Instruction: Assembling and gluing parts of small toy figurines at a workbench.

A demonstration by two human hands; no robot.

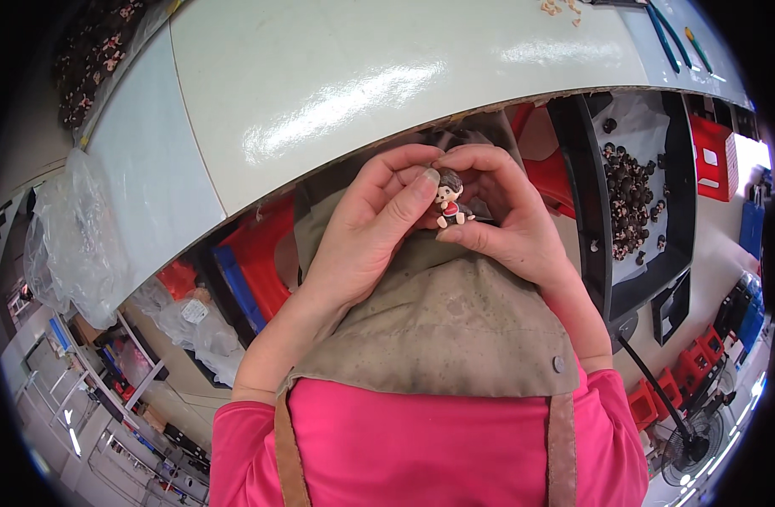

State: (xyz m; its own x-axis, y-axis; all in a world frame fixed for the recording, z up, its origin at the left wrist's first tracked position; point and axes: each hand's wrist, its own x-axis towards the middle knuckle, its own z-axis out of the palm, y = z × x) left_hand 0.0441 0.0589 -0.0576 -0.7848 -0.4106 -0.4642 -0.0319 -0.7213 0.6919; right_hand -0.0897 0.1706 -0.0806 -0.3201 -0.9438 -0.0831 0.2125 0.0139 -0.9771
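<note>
A tiny doll figurine [449, 201] with brown hair, a pale face and a red top is pinched between both hands, just below the edge of a white worktable [337, 76]. My left hand [366, 232] presses its thumb against the figurine's head and side. My right hand [502, 215] curls around it from the right, fingers arched over the top. Both hands hover over a khaki apron [442, 321] on my lap. My sleeves are pink.
A black tray [594, 245] lined with white plastic holds several more small dark-haired figurines on the right. Red and blue crates [252, 262] sit under the table. Clear plastic bags [66, 245] hang at the left. Pliers [671, 38] lie on the table's far right.
</note>
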